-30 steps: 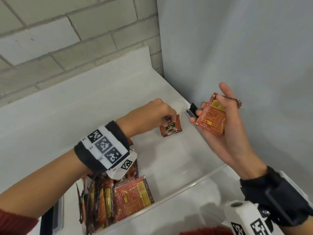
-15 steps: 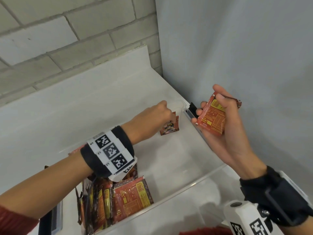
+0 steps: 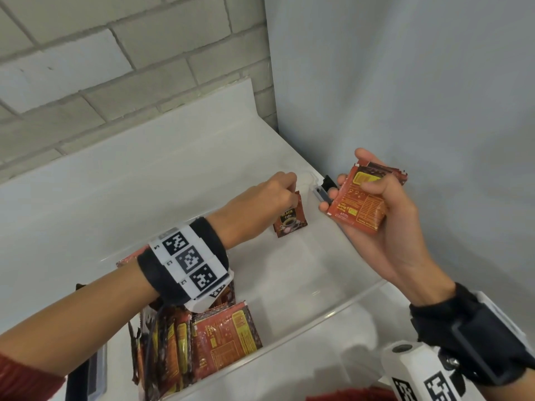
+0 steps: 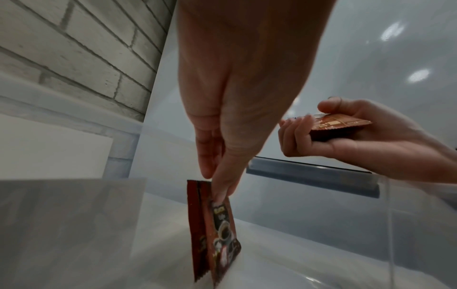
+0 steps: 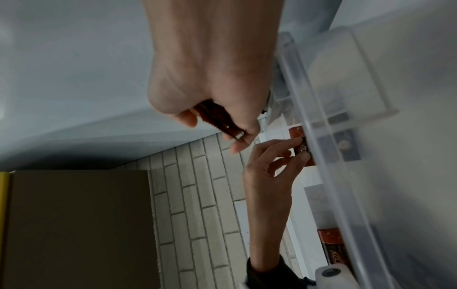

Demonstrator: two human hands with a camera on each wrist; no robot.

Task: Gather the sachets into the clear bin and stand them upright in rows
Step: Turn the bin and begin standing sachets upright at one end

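Pinching the standing sachet [image 3: 290, 219] with my left hand [image 3: 262, 204], I'd seat its bottom edge on the bin [image 3: 341, 309] floor before releasing (right hand [image 3: 385, 224] grips spare sachets [image 3: 360, 205]).

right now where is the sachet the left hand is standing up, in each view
Head: the upright sachet stands centre frame, under the left hand.
Left wrist: low centre, pinched at its top.
Right wrist: right of centre, partly behind the clear bin's rim.
Shared landmark: the sachets in the right hand.
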